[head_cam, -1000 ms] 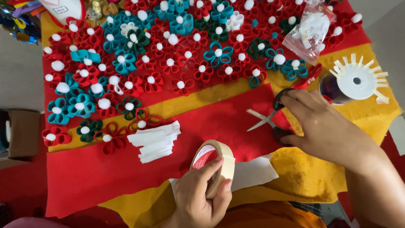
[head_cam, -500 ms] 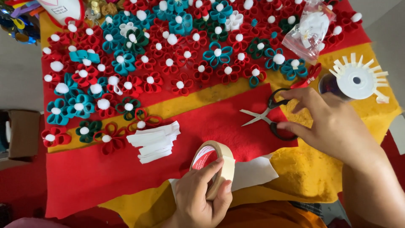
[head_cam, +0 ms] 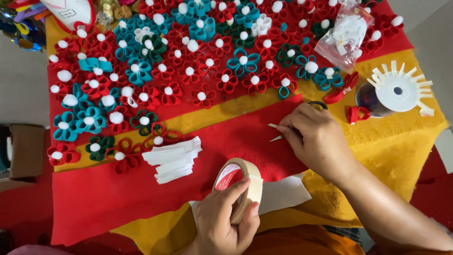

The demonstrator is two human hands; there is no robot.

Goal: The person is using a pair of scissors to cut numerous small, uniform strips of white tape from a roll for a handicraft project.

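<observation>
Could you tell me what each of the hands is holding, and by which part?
The left hand grips the roll of tape by its rim. The right hand holds scissors at the handles.

- The roll of tape (head_cam: pixel 239 189) sits in the left hand (head_cam: pixel 226 222), nearest the person.
- The scissors (head_cam: pixel 295 123) lie under the right hand (head_cam: pixel 316 141) — blade tips poking out to its left.
- A stack of paper strips (head_cam: pixel 173 159) lies left of both hands.
- Felt flowers (head_cam: pixel 188 71) spread beyond the hands — the plastic bag (head_cam: pixel 347 35) and spool (head_cam: pixel 398 92) beyond the right one.
</observation>
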